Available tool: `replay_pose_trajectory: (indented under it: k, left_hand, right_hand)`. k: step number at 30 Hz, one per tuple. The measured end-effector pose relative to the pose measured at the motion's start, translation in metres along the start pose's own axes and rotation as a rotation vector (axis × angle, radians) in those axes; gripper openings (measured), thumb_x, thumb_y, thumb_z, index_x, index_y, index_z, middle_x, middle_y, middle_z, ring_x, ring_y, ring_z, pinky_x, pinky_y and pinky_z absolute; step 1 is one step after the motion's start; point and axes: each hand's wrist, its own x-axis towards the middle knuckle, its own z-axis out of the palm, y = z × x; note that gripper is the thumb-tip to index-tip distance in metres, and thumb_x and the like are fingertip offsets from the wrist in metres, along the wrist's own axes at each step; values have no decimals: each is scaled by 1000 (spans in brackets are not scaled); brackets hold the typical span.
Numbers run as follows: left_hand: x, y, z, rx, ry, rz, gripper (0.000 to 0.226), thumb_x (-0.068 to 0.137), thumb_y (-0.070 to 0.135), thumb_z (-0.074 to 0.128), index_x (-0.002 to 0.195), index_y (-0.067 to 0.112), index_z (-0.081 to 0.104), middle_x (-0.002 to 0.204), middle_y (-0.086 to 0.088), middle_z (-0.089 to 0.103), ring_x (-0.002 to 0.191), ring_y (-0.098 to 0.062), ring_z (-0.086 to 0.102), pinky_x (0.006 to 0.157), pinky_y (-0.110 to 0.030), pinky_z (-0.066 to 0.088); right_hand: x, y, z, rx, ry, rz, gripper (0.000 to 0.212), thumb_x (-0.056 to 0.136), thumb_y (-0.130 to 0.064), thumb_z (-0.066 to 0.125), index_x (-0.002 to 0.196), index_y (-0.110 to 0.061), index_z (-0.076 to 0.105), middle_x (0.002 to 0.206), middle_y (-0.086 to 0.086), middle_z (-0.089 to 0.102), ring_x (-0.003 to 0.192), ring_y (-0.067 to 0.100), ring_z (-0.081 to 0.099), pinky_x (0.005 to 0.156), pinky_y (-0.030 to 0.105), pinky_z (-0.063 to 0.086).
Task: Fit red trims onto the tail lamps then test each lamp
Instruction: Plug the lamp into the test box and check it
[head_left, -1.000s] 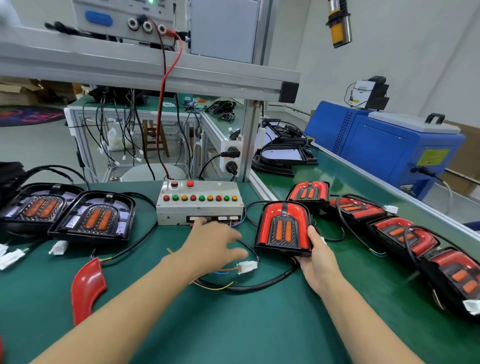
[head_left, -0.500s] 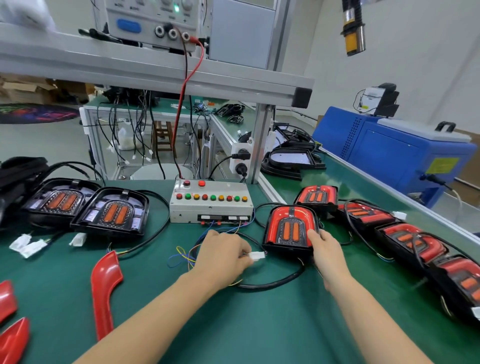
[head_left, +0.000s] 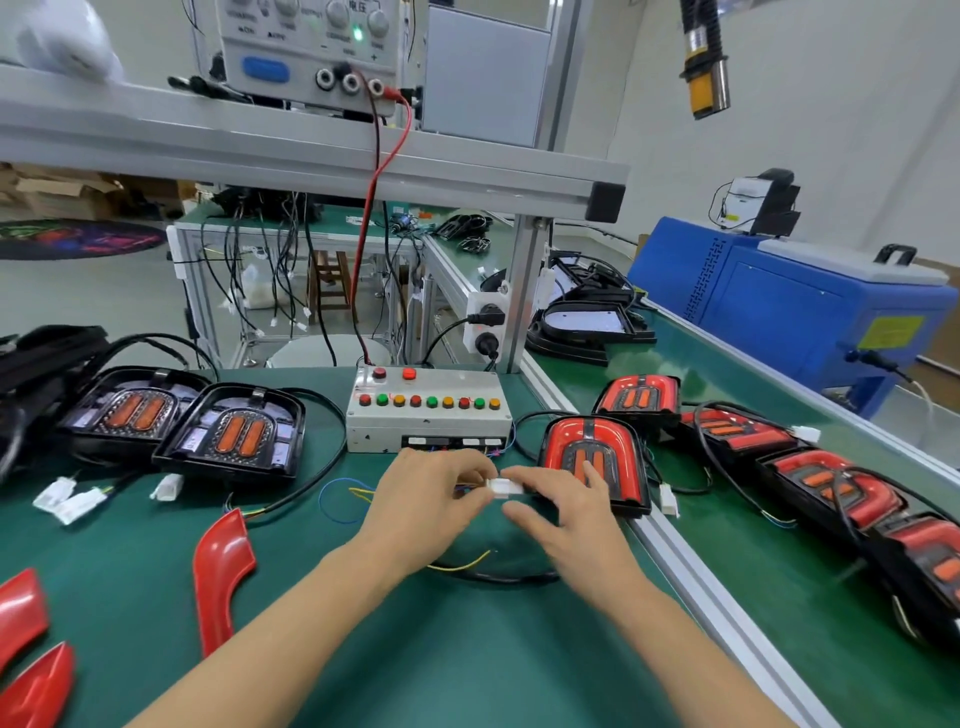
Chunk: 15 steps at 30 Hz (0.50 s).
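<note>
Bench (head_left: 467, 649) status: four trimmed lamps (head_left: 826, 480) at right edge look finished; two untrimmed lamps (head_left: 231, 434) at left, loose red trims (head_left: 221, 566) beside. Trimmed lamp (head_left: 592, 462) mid-test: left hand (head_left: 426, 499) and right hand (head_left: 566, 514) grip pinches white connector (head_left: 503, 487), mating it.

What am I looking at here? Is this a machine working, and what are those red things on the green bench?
No machine: a person wears a head camera that looks down at their own hands. The left hand and right hand pinch a white connector between them, in front of a grey test box with coloured buttons. The tail lamp beside it already has its red trim. Two untrimmed lamps lie on the left, and a loose red trim waits nearby.
</note>
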Motion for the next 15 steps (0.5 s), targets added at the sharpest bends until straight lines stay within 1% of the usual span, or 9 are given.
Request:
replay_pose_trajectory:
  k: [2, 4, 6, 7, 8, 10, 12, 14, 15]
  left_hand:
    - [-2, -4, -1, -53, -6, 9, 10, 85, 29, 66, 94, 31, 69, 89, 15, 71, 89, 1, 64, 83, -24, 48]
    - [-4, -8, -2, -66, -21, 61, 14, 84, 26, 67, 98, 30, 67, 95, 18, 68, 91, -2, 62, 86, -28, 46]
    - [-4, -11, -1, 24, -24, 152, 22, 81, 21, 70, 102, 27, 65, 101, 18, 63, 90, -7, 59, 87, -25, 41]
    - [-5, -11, 0, 92, -14, 198, 24, 80, 21, 70, 103, 26, 64, 102, 16, 62, 89, -10, 57, 84, -23, 37]
    - [-5, -10, 0, 147, -2, 237, 25, 78, 19, 71, 102, 23, 64, 100, 14, 62, 86, -12, 57, 81, -20, 34]
    - [-5, -8, 0, 218, 33, 308, 25, 72, 14, 77, 94, 18, 65, 90, 9, 65, 76, -16, 59, 74, -18, 32]
    - [-6, -6, 0, 252, 87, 355, 25, 66, 9, 81, 85, 15, 65, 79, 6, 65, 65, -19, 60, 69, -22, 38]
    - [-6, -7, 1, 251, 118, 362, 25, 66, 8, 82, 84, 14, 66, 76, 5, 65, 61, -21, 59, 62, -29, 48]
    - [-6, -7, 1, 247, 119, 359, 25, 66, 7, 82, 85, 13, 67, 75, 4, 66, 60, -22, 59, 57, -31, 51]
  right_hand:
    - [5, -5, 1, 74, 11, 24, 19, 94, -36, 59, 111, -37, 66, 104, -33, 58, 107, -20, 45, 113, 24, 1]
    - [10, -10, 1, 114, -10, 32, 12, 96, -33, 57, 96, -41, 65, 91, -29, 63, 95, -14, 52, 108, 29, 14]
    - [13, -13, 0, 157, -37, 56, 21, 98, -27, 55, 84, -40, 64, 72, -25, 60, 75, -9, 52, 93, 33, 29]
    - [14, -13, -1, 194, -40, 75, 22, 98, -25, 54, 81, -35, 66, 65, -21, 58, 67, -6, 51, 83, 29, 32]
    - [15, -13, -1, 235, -41, 94, 22, 98, -24, 54, 81, -28, 69, 63, -17, 57, 62, -3, 48, 74, 24, 33]
    - [17, -14, -1, 301, -51, 131, 24, 98, -24, 54, 82, -16, 70, 64, -12, 58, 61, -2, 45, 66, 19, 33]
    - [18, -16, -1, 329, -76, 150, 29, 99, -26, 52, 80, -10, 67, 63, -10, 57, 58, -1, 43, 62, 18, 32]
    - [20, -18, -3, 341, -98, 176, 35, 100, -28, 50, 76, -5, 63, 58, -9, 52, 49, 0, 38, 56, 17, 27]
    - [21, -19, -3, 332, -108, 186, 38, 100, -29, 48, 73, -5, 60, 54, -10, 50, 45, 1, 36, 54, 17, 25]
